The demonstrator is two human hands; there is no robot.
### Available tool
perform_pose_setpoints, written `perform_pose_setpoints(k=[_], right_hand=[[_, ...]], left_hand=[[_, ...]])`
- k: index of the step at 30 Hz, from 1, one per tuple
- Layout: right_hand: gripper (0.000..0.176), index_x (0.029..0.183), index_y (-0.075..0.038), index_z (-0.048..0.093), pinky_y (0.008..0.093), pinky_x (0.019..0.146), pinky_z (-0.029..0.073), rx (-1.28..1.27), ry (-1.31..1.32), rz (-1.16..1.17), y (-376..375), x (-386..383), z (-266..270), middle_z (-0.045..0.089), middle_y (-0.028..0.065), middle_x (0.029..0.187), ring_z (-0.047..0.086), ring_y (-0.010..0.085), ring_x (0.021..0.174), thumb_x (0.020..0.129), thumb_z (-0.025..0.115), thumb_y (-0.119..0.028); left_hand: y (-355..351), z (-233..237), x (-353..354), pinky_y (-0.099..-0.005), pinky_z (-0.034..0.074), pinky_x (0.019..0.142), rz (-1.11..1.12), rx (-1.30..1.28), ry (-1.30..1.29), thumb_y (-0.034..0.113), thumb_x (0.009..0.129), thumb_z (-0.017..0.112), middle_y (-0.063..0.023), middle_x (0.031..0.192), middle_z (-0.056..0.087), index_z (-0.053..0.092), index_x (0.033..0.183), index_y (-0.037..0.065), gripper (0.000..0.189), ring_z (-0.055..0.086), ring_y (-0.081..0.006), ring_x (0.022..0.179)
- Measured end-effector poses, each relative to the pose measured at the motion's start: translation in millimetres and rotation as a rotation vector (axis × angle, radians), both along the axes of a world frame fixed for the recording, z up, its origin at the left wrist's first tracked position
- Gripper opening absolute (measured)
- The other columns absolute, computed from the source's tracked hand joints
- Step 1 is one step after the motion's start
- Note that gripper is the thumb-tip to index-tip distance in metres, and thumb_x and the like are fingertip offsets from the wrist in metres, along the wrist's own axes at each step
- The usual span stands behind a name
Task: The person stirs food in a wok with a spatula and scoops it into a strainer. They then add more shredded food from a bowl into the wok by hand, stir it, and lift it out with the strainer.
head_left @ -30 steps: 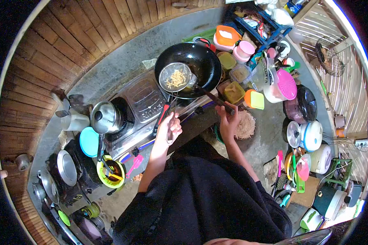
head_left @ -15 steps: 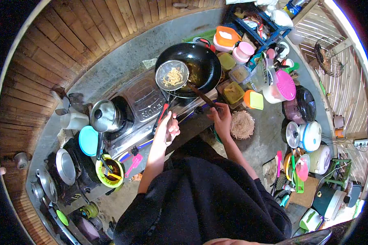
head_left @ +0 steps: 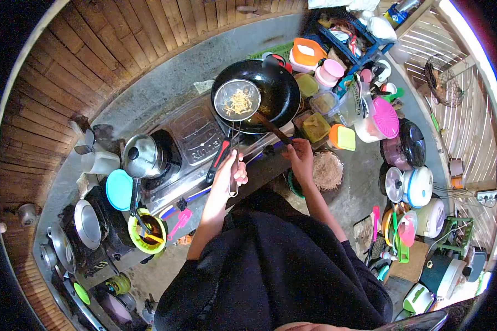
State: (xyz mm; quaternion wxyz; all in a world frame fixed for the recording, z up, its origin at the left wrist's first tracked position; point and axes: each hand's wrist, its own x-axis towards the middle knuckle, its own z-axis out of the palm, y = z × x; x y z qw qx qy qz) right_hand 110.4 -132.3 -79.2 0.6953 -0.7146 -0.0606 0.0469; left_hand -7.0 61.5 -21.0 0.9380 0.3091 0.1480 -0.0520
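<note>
My left hand is closed round the handle of a round mesh strainer, which is over the left part of a black wok. Thin pale-yellow fried strips lie in the strainer. In my right hand is the handle of a dark wooden spatula. It slants into the wok, and its far end is partly hidden beside the strainer rim. Dark, shiny oil shows at the wok's bottom. The wok's red-and-black handle sticks out beside my left hand.
Left of the wok, a lidded saucepan sits on the stove. Plastic food tubs crowd the wok's right side. A basket of pale shreds stands near my right forearm. A yellow-green bowl with utensils is at lower left.
The strainer has shifted slightly right with the strips in it. Fewer strips show in the wok's oil beside it. My right hand has barely moved.
</note>
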Motion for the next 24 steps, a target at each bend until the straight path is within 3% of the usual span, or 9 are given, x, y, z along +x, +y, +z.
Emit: perform_pose_setpoints(k=[5, 7, 10, 11, 13, 14, 18, 21, 24], right_hand=[[0.023, 0.100, -0.001, 0.046, 0.0255, 0.061, 0.045, -0.070, 0.042, -0.008, 0, -6, 20, 0.054, 0.0088, 0.086, 0.054, 0.0142, 0.071, 0.082, 0.059, -0.007], [0.022, 0.096, -0.002, 0.048, 0.0261, 0.055, 0.041, -0.403, -0.396, -0.212, 2, -10, 18, 0.053, 0.0084, 0.079, 0.049, 0.0144, 0.062, 0.080, 0.061, -0.010], [0.018, 0.079, -0.002, 0.049, 0.0268, 0.049, 0.037, -0.272, -0.208, 0.040, 14, -36, 39, 0.049, 0.0051, 0.062, 0.043, 0.0120, 0.054, 0.081, 0.062, -0.015], [0.021, 0.076, -0.001, 0.049, 0.0265, 0.048, 0.037, -0.255, 0.046, 0.219, 19, -48, 54, 0.049, 0.0034, 0.060, 0.044, 0.0100, 0.056, 0.084, 0.059, -0.018], [0.028, 0.085, -0.001, 0.053, 0.0250, 0.050, 0.041, -0.060, 0.355, 0.555, 27, -63, 59, 0.052, 0.0033, 0.064, 0.047, 0.0088, 0.055, 0.091, 0.047, -0.028], [0.029, 0.089, -0.001, 0.052, 0.0247, 0.050, 0.042, 0.019, 0.436, 0.598, 33, -69, 64, 0.053, 0.0041, 0.066, 0.049, 0.0097, 0.055, 0.092, 0.045, -0.029], [0.029, 0.097, 0.000, 0.048, 0.0249, 0.051, 0.046, 0.191, 0.567, 0.714, 40, -78, 66, 0.057, 0.0060, 0.071, 0.055, 0.0125, 0.056, 0.093, 0.042, -0.028], [0.026, 0.101, 0.000, 0.046, 0.0255, 0.052, 0.047, 0.192, 0.489, 0.736, 38, -78, 61, 0.058, 0.0068, 0.073, 0.057, 0.0147, 0.058, 0.093, 0.041, -0.025], [0.022, 0.102, -0.001, 0.045, 0.0258, 0.052, 0.047, 0.245, 0.496, 0.667, 37, -77, 64, 0.057, 0.0066, 0.072, 0.057, 0.0148, 0.058, 0.094, 0.041, -0.021]], left_hand=[[0, -4, 2, -0.0261, 0.036, 0.040, -0.003, -0.020, 0.012, 0.036, 0.094, 0.035, 0.0022, 0.045, 0.031, 0.044, 0.089, 0.011, 0.027, 0.036, -0.0116, 0.035], [-1, -5, 3, -0.0262, 0.036, 0.041, -0.001, -0.027, 0.010, 0.036, 0.094, 0.034, 0.0021, 0.046, 0.032, 0.043, 0.089, 0.011, 0.027, 0.037, -0.0117, 0.036], [-12, -5, 8, -0.0278, 0.039, 0.044, 0.071, 0.185, -0.003, 0.036, 0.093, 0.039, 0.0016, 0.048, 0.035, 0.042, 0.088, 0.011, 0.026, 0.040, -0.0123, 0.039], [-16, -9, 13, -0.0278, 0.039, 0.044, 0.069, 0.184, -0.004, 0.036, 0.093, 0.039, 0.0016, 0.048, 0.035, 0.042, 0.088, 0.011, 0.026, 0.040, -0.0123, 0.039], [-22, -21, 21, -0.0272, 0.040, 0.046, 0.169, 0.310, -0.020, 0.035, 0.091, 0.044, 0.0016, 0.049, 0.037, 0.041, 0.086, 0.012, 0.024, 0.040, -0.0120, 0.040], [-25, -4, 19, -0.0239, 0.038, 0.047, 0.125, 0.256, 0.034, 0.034, 0.091, 0.046, 0.0020, 0.050, 0.039, 0.040, 0.083, 0.012, 0.024, 0.040, -0.0097, 0.043], [-28, -24, 25, -0.0193, 0.032, 0.042, 0.104, 0.399, -0.063, 0.039, 0.088, 0.051, 0.0017, 0.055, 0.043, 0.043, 0.083, 0.011, 0.029, 0.039, -0.0051, 0.047], [-34, -23, 29, -0.0192, 0.031, 0.042, 0.123, 0.468, -0.057, 0.041, 0.085, 0.054, 0.0010, 0.060, 0.045, 0.044, 0.084, 0.010, 0.032, 0.039, -0.0048, 0.048], [-38, -11, 29, -0.0202, 0.034, 0.051, 0.073, 0.464, 0.011, 0.036, 0.086, 0.055, 0.0008, 0.067, 0.047, 0.046, 0.086, 0.009, 0.028, 0.042, -0.0059, 0.057]])
